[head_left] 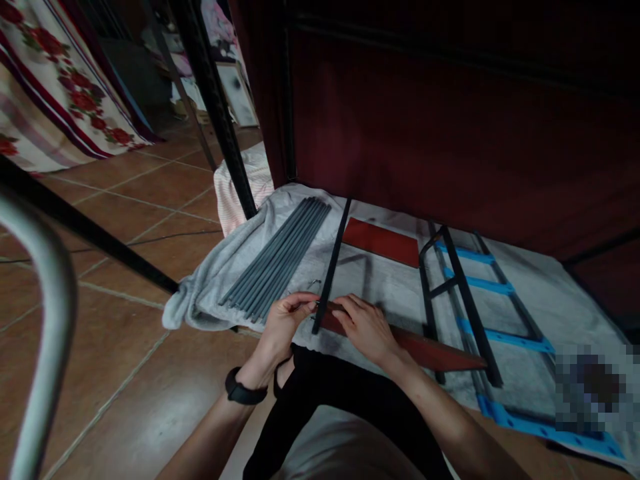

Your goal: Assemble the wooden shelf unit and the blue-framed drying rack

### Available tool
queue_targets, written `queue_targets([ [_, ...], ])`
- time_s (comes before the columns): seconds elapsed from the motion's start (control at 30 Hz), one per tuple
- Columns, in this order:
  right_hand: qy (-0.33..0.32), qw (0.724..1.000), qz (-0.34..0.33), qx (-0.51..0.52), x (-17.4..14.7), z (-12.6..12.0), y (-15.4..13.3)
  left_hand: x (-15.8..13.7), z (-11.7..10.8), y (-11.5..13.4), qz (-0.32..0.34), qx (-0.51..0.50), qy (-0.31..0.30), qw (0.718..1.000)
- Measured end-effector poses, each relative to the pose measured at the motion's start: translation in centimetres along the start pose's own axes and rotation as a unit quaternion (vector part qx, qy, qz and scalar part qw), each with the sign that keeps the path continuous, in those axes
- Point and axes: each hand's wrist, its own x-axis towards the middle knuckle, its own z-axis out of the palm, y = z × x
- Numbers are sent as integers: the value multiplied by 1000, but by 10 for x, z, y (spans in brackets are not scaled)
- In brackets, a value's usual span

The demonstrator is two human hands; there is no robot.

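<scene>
My left hand [289,315] is closed in a pinch at the near end of a dark metal bar [332,270]. What sits between its fingertips is too small to name. My right hand [364,328] grips the left end of a red-brown board [435,352], thumb and fingers over its edge where it meets the bar. At its right end the board meets a black frame [463,300] with a short crosspiece. Farther back, a second red-brown board [383,242] spans between the bars. A small metal piece [314,283] lies on the cloth beside my left fingers.
Several grey rods [280,257] lie bundled to the left on a grey blanket [200,293]. To the right is a ladder-like frame with blue crosspieces [483,283]. Black posts [215,100] and a white curved tube [50,320] stand at the left. A dark red panel [425,133] rises behind.
</scene>
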Motion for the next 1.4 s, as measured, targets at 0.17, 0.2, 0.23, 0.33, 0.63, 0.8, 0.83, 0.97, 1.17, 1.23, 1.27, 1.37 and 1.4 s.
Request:
queue_targets([
  [0.17,-4,1000,-5,-8,-2,-1,-1,-1,1,0,-25,-35,18,999],
  [0.2,-5,1000,-7,-8,-2,-2,-2,0,1,-1,-21,-35,26,999],
  [0.23,-7,1000,-7,-7,-2,-3,-2,1,2,-1,-16,-29,32,999],
  [0.33,-17,1000,-6,-8,-3,-5,-4,4,2,-1,-6,1,27,1000],
  [0.63,-24,999,-7,-31,-3,-6,-11,3,-2,6,-20,4,4,1000],
  [0.8,-33,999,6,-37,-2,-8,-13,5,0,2,-14,1,29,999],
  [0.83,-34,999,7,-36,-2,-8,-13,5,1,2,-6,7,26,1000],
  [0.97,-38,999,10,-33,-2,-7,-13,2,-1,7,-7,4,-7,1000],
  [1.17,-38,999,13,-35,-2,-7,-14,0,-1,6,-44,-31,20,998],
  [1.23,-36,999,10,-38,-2,-7,-14,1,-1,3,-43,-10,36,998],
  [1.27,-36,999,8,-39,-2,-7,-14,2,-1,2,-39,2,39,998],
  [1.37,-37,998,6,-43,-3,-7,-14,1,-3,4,-30,23,27,999],
  [1.4,-36,998,5,-43,-3,-7,-13,0,-3,6,-35,19,18,999],
])
